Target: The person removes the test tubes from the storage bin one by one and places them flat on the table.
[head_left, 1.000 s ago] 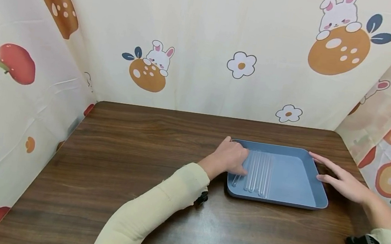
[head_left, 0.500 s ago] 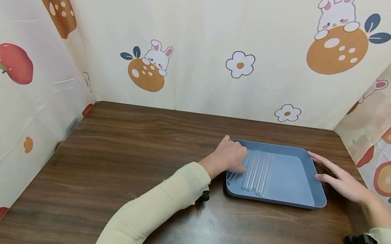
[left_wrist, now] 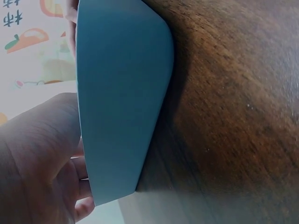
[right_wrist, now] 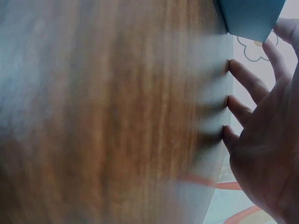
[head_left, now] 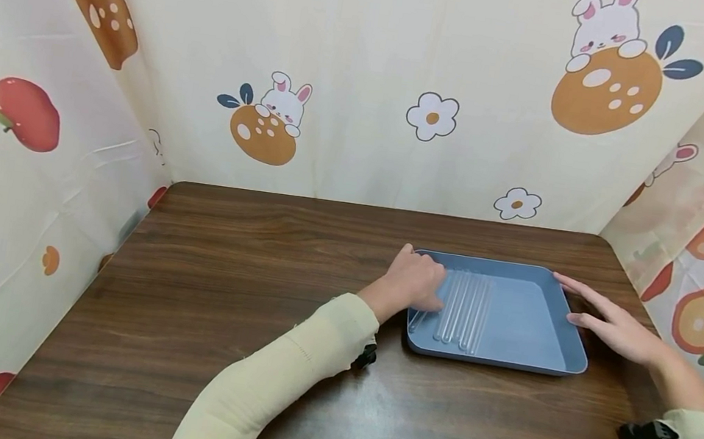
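A shallow blue tray (head_left: 532,325) lies on the table's right half. Several clear glass tubes with rounded ends, like test tubes (head_left: 465,312), lie side by side in its left part. My left hand (head_left: 414,279) reaches over the tray's left wall, covering part of a slanted tube (head_left: 419,321). In the left wrist view, that wall (left_wrist: 121,102) hides the fingertips of my left hand (left_wrist: 42,154), so what they hold cannot be seen. My right hand (head_left: 621,329) touches the right rim with spread fingers; in the right wrist view some fingertips (right_wrist: 229,133) touch the table.
The brown wooden table (head_left: 239,264) stretches away to the left of the tray. Patterned curtains (head_left: 372,66) enclose it at the back and both sides. A black wrist camera (head_left: 646,438) sits at the right sleeve.
The tubes have shifted slightly left within the tray, and the view has turned a little. Both hands keep nearly the same places at the tray.
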### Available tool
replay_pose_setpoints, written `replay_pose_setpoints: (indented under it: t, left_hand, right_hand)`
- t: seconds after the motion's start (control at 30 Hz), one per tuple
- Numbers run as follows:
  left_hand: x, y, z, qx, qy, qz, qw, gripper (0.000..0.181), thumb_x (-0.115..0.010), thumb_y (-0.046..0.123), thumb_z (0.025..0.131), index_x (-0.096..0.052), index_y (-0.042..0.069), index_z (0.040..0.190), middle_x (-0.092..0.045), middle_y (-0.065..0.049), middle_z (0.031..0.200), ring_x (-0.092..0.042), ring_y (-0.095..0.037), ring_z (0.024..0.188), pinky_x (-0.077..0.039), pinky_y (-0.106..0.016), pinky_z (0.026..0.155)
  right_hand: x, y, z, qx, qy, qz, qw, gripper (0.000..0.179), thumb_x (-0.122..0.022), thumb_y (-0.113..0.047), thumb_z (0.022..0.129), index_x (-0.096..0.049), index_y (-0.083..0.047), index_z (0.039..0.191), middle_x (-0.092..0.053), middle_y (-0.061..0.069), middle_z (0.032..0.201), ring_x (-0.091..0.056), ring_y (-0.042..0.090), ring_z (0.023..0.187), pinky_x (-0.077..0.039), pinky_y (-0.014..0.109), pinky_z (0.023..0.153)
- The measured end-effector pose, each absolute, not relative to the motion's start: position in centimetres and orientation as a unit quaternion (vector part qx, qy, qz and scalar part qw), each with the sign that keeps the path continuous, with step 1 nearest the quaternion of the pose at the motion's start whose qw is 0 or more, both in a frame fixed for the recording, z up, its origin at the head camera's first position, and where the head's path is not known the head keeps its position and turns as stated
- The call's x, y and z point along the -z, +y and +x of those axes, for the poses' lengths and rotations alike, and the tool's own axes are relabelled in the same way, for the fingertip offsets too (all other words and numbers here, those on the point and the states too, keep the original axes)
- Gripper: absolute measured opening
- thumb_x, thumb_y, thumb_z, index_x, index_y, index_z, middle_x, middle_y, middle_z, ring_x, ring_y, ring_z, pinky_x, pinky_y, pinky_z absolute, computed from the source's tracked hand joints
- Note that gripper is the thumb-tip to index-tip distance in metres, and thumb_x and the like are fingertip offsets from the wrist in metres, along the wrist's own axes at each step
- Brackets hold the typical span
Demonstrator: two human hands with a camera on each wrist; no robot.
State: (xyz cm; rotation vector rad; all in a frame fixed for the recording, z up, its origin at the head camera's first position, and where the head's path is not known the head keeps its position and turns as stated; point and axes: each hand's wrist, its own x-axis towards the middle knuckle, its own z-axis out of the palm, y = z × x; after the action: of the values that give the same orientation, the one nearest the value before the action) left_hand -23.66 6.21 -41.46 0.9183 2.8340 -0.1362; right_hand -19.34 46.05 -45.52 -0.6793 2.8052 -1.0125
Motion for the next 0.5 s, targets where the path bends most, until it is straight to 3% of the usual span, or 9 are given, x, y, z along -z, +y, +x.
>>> replay_pose_setpoints:
  t: [0.17, 0.3, 0.4, 0.5]
  left_hand:
    - [41.46, 6.11, -23.57, 0.032, 0.95, 0.302, 0.078, 0.04, -0.071, 0.052, 0.105, -0.055, 0.024, 0.08, -0.051, 0.009, 0.069, -0.055, -0.012, 0.072, -0.035, -0.035, 0.091]
    - [41.41, 6.0, -23.57, 0.024, 0.95, 0.302, 0.073, 0.034, -0.071, 0.055, 0.105, -0.065, 0.025, 0.09, -0.057, 0.009, 0.074, -0.06, -0.012, 0.077, -0.036, -0.035, 0.09]
    - [41.4, 5.88, -23.65, 0.011, 0.95, 0.304, 0.071, 0.032, -0.072, 0.055, 0.104, -0.078, 0.025, 0.114, -0.065, 0.009, 0.082, -0.061, -0.012, 0.079, -0.037, -0.034, 0.088]
    - [41.27, 5.77, -23.68, -0.005, 0.95, 0.305, 0.073, 0.05, -0.072, 0.054, 0.103, -0.074, 0.027, 0.146, -0.076, 0.009, 0.096, -0.062, -0.012, 0.083, -0.036, -0.032, 0.085]
  right_hand:
    - [45.59, 46.12, -19.35, 0.331, 0.917, -0.22, 0.042, 0.072, -0.063, -0.007, 0.112, -0.035, -0.014, 0.178, -0.031, -0.049, 0.161, -0.03, -0.033, 0.141, -0.023, -0.004, 0.101]
    - [45.6, 46.06, -19.34, 0.335, 0.915, -0.219, 0.043, 0.071, -0.063, -0.007, 0.112, -0.035, -0.014, 0.178, -0.031, -0.048, 0.161, -0.03, -0.033, 0.141, -0.024, -0.004, 0.102]
    - [45.6, 46.03, -19.38, 0.334, 0.915, -0.22, 0.044, 0.071, -0.063, -0.007, 0.112, -0.035, -0.015, 0.178, -0.031, -0.048, 0.162, -0.03, -0.033, 0.142, -0.023, -0.004, 0.102]
    - [45.58, 46.06, -19.4, 0.332, 0.916, -0.222, 0.042, 0.072, -0.063, -0.007, 0.112, -0.035, -0.015, 0.178, -0.031, -0.048, 0.162, -0.029, -0.034, 0.142, -0.023, -0.004, 0.102]
